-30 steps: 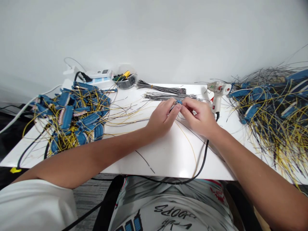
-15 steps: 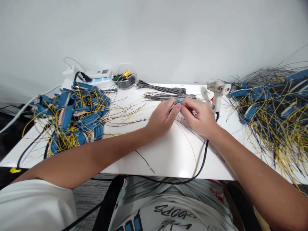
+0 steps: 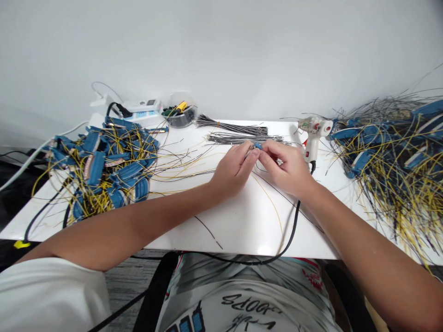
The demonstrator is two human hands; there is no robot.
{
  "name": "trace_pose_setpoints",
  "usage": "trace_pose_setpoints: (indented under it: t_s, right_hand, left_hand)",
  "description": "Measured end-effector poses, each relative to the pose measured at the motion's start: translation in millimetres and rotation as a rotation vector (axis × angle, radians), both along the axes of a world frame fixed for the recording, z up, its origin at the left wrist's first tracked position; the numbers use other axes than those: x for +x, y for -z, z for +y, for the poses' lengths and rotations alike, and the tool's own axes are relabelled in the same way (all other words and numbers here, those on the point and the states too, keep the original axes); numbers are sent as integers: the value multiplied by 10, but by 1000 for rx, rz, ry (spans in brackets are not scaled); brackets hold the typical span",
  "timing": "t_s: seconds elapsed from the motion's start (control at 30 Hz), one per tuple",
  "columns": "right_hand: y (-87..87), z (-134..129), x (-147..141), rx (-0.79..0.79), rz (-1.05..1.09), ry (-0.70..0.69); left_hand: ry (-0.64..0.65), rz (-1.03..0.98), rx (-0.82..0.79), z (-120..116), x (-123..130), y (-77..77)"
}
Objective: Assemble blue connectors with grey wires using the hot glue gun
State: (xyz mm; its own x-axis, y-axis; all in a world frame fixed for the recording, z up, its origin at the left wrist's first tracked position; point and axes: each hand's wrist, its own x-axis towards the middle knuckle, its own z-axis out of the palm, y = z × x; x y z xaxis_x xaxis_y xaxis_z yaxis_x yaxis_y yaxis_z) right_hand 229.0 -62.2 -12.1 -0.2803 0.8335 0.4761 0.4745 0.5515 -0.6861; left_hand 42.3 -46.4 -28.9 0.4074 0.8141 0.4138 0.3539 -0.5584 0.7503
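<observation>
Blue plastic in hand: a small blue connector (image 3: 257, 145), mostly hidden by fingers, held above a white table (image 3: 242, 230), near the table's back edge

Hands: together, the left hand (image 3: 235, 169) and right hand (image 3: 284, 168) meeting at the fingertips, pinching the connector between them; exactly which fingers grip it is hidden

Already wired: a large heap of blue connectors (image 3: 100, 168) tangled with yellow and black wires lies left of the hands, and a bigger heap of wired blue connectors (image 3: 387, 147) spills over the table's right end

Left to use: a bundle of black wires (image 3: 231, 128) tied with a yellow band and a looser bundle of thin wires (image 3: 242, 138) lie behind the hands, with stray yellow wires spread across the table

Nearby: a white hot glue gun (image 3: 313, 133) stands just beyond the right hand, its black cord (image 3: 294, 230) trailing over the front edge; a power strip (image 3: 141, 108) and a clear bowl of tools (image 3: 180, 115) sit at the back
</observation>
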Motion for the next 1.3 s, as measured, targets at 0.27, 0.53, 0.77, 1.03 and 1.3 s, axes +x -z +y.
trace_pose_setpoints:
  t_s: [0.27, 0.53, 0.77, 1.03, 1.3]
  right_hand:
    - [5, 4, 2, -21, 4, 2]
    - [3, 0, 2, -25, 4, 0]
    - [-10, -8, -2, -26, -1, 3]
    - [2, 3, 6, -30, 1, 7]
    - [13, 0, 8, -42, -13, 11]
  left_hand:
    - [-12, 14, -2, 0, 4, 0]
    - [-7, 12, -6, 1, 5, -1]
    - [-6, 9, -15, -7, 10, -9]
    - [4, 15, -22, -6, 8, -11]
    - [7, -13, -13, -6, 6, 10]
